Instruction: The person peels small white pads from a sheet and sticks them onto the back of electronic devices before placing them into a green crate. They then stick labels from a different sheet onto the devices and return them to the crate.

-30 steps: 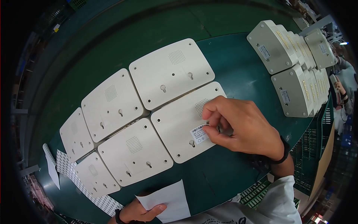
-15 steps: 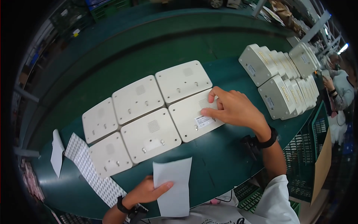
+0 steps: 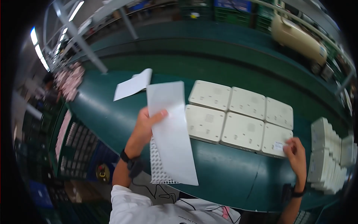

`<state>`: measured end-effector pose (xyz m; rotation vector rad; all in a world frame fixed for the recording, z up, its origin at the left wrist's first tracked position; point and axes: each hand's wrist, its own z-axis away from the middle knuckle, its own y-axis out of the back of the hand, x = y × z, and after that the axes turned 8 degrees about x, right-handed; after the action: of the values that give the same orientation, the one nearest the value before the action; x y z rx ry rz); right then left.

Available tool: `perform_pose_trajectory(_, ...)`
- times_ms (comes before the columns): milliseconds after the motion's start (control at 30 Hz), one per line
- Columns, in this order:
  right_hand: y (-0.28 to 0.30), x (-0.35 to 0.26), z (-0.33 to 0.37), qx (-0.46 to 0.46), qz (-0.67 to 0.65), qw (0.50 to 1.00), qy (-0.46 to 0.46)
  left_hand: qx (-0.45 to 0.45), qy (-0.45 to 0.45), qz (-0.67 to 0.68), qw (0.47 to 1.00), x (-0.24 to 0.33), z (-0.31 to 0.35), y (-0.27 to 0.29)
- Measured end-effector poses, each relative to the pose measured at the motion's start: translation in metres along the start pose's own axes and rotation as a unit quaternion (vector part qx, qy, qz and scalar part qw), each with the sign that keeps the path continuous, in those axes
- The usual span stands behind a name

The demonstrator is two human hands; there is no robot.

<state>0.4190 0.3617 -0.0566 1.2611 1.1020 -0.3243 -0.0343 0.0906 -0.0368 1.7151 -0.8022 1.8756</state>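
My left hand point(image 3: 144, 128) grips a long white paper sheet point(image 3: 173, 138) between thumb and fingers, held up over the table's near edge. A strip with a grey repeating pattern point(image 3: 159, 166) shows partly behind it. Six flat cream plastic cases lie in two rows of three, with small holes and slots on top. My right hand point(image 3: 296, 155), slightly blurred, is at the right edge of the near right case point(image 3: 267, 140), fingers loosely curled and apart. A white printed label point(image 3: 278, 146) sits on that case beside my fingertips; whether they touch it I cannot tell.
More cream cases point(image 3: 324, 156) stand stacked on edge at the far right. Another white folded sheet point(image 3: 134, 86) lies at the table's far left, near a heap of pinkish pieces point(image 3: 70, 80). A metal post point(image 3: 84, 46) rises behind. Green crates point(image 3: 74, 145) stand lower left.
The view has swung left, so the cases appear farther right. My left hand has raised the white sheet. My right hand has drawn back from over the label to the case's edge.
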Motion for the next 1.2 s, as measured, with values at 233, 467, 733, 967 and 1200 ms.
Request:
perform_pose_trajectory(233,-0.025,-0.012,0.046,0.123,-0.055,0.991,0.009,0.276,-0.124,-0.269,0.915,-0.034,-0.083,0.166)
perform_pose_trajectory(467,-0.059,-0.042,0.068,0.165,-0.011,0.985,0.055,0.159,-0.105,-0.447,0.874,-0.038,-0.126,0.164)
perform_pose_trajectory(733,-0.086,-0.05,0.083,0.155,0.0,0.983,0.101,0.173,-0.347,-0.601,0.699,-0.054,-0.159,0.13)
perform_pose_trajectory(967,-0.086,-0.05,0.112,0.127,0.023,0.989,0.076,0.137,-0.095,-0.611,0.774,-0.036,-0.171,0.124)
perform_pose_trajectory(1200,-0.085,-0.047,0.125,0.206,-0.002,0.97,0.126,0.121,0.001,-0.609,0.784,0.009,-0.183,0.121)
